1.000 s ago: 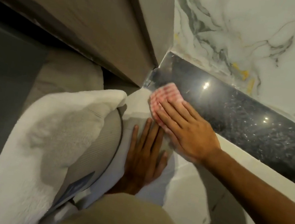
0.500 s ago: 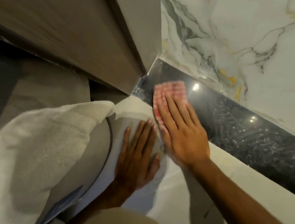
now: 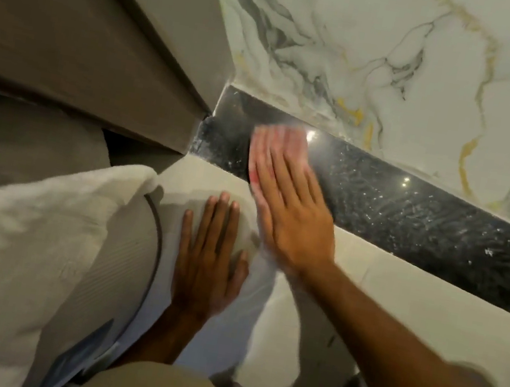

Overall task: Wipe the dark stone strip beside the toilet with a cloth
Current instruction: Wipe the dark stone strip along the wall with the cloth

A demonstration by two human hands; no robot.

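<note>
Under our right hand lies the pink cloth, pressed flat on the dark strip near its left end. Our fingers are spread and straight, not curled around it; the cloth shows beyond the fingertips, blurred. Our left hand rests flat, fingers open, on the toilet just beside. A white towel covers the toilet's left side. Marble wall rises behind the strip.
</note>
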